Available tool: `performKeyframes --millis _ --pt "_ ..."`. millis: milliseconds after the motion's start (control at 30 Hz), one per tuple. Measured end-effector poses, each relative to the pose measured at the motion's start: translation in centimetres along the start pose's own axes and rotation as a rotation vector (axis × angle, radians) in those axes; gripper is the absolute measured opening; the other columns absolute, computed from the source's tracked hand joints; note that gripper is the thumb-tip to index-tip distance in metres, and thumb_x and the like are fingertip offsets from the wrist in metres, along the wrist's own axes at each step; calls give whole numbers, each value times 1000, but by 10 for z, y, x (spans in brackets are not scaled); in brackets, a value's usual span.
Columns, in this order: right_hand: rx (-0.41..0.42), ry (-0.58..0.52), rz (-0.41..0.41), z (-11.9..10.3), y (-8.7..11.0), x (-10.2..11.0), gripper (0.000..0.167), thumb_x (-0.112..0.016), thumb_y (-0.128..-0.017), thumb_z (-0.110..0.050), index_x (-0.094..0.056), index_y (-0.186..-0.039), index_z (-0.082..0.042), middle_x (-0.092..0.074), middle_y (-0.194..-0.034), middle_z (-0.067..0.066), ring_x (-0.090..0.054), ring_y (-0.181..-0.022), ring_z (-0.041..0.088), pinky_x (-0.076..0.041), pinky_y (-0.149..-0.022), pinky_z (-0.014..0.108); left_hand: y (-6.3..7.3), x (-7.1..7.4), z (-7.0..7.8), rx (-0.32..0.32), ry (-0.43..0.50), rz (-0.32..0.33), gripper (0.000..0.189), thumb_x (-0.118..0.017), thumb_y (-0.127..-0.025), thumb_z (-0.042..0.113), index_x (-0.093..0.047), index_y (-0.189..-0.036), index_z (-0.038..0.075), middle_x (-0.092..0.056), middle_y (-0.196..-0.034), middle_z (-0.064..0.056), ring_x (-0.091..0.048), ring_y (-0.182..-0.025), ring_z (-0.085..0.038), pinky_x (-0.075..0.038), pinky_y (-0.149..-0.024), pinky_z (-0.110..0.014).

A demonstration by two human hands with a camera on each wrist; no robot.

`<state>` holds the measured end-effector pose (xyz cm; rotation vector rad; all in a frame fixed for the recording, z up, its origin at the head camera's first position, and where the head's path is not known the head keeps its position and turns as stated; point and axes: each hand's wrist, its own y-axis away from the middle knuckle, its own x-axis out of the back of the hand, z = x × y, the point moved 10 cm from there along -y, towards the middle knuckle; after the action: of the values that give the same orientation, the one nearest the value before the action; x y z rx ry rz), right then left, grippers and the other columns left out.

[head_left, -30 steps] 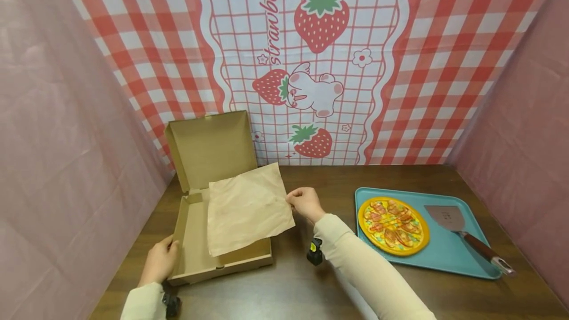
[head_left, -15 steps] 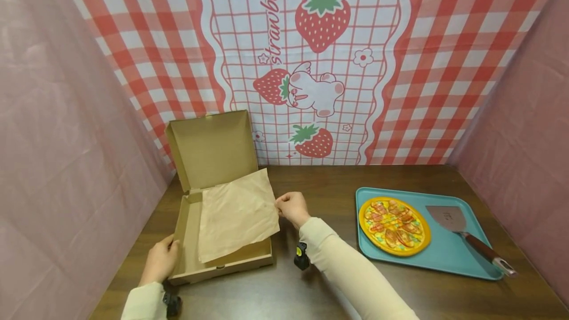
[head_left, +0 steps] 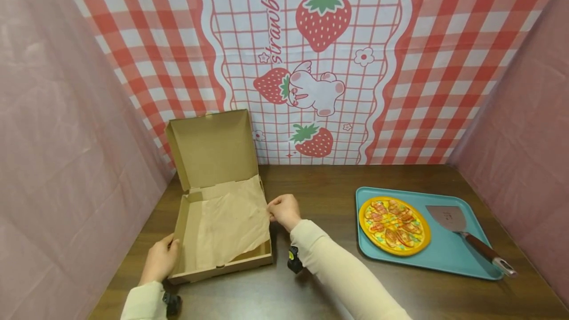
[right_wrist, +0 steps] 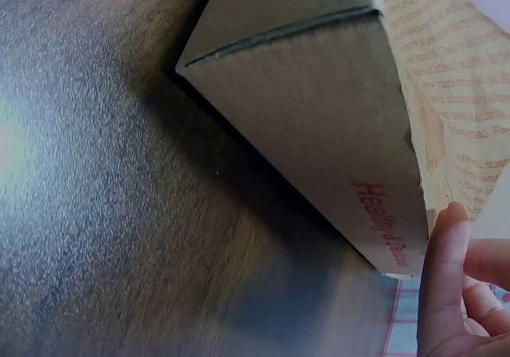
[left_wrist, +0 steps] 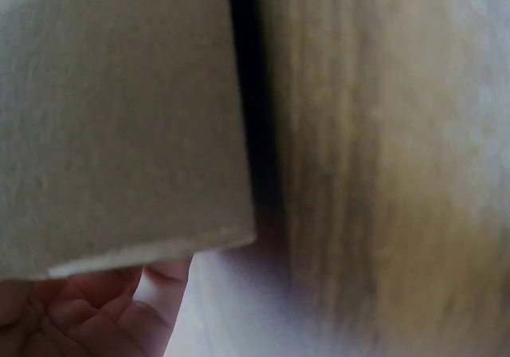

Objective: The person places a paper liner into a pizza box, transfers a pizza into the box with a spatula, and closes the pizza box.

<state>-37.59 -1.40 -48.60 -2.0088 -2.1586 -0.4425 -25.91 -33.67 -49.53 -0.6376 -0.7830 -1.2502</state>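
Strawberry-print gingham hangs behind a dark wooden table point(head_left: 338, 181), where the right hand point(head_left: 282, 210) pinches the right edge of a thin tan paper liner point(head_left: 226, 223) lying half inside the open brown cardboard pizza box point(head_left: 213, 162), while the left hand point(head_left: 161, 260) curls round the box's near-left corner. That sheet looks light, limp and easily creased, so I'd say edges and corners are the places to hold it. Only the right wrist view shows red print on the box wall and lettering on the paper; the left wrist view is a blur of cardboard and fingertips.
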Motion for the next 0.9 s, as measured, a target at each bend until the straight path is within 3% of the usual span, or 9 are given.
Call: performKeyframes --millis 333,533,900 --pt "31 73 -16 -10 6 -6 10 -65 -80 2 -74 -79 3 -64 -61 3 -59 -49 8 -48 -46 17 0 0 1 2 6 -5 47 -41 -101 12 -43 -135 -19 -48 -133 -40 -48 -123 -55 -40 -104 -63" --pt "92 136 -34 -19 7 -11 11 -65 -78 4 -75 -84 3 -72 -73 11 -55 -47 6 -48 -46 18 -1 -1 -1 4 4 0 46 -41 -101 13 -45 -135 -18 -50 -132 -39 -50 -121 -55 -41 -103 -63" --pt "145 185 -48 -25 8 -11 15 -65 -76 4 -75 -87 4 -73 -73 11 -57 -50 6 -50 -49 18 1 1 0 -3 12 12 46 -40 -100 12 -46 -134 -18 -51 -130 -40 -51 -120 -56 -41 -102 -63"
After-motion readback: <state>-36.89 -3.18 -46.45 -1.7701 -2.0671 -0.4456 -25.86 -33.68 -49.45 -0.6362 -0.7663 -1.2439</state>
